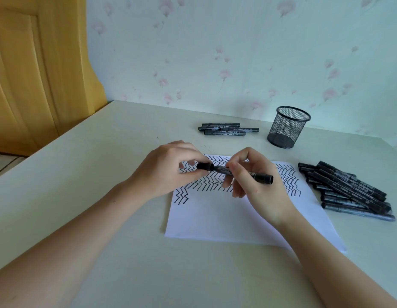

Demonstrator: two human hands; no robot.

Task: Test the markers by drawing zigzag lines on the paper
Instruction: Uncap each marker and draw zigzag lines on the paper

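A black marker (pixel 257 174) lies level above the white paper (pixel 226 216), held between both hands. My left hand (pixel 166 172) pinches the cap (pixel 205 166) at the marker's left end. My right hand (pixel 257 185) grips the barrel with its fingers curled round it. The marker's right end sticks out past my right hand. Rows of black zigzag lines (pixel 286 178) cover the far part of the paper; its near part is blank.
A pile of several black markers (pixel 348 190) lies right of the paper. Three more markers (pixel 226 129) lie at the back of the table. A black mesh pen cup (pixel 286 127) stands at the back right. A wooden door (pixel 37 74) is on the left.
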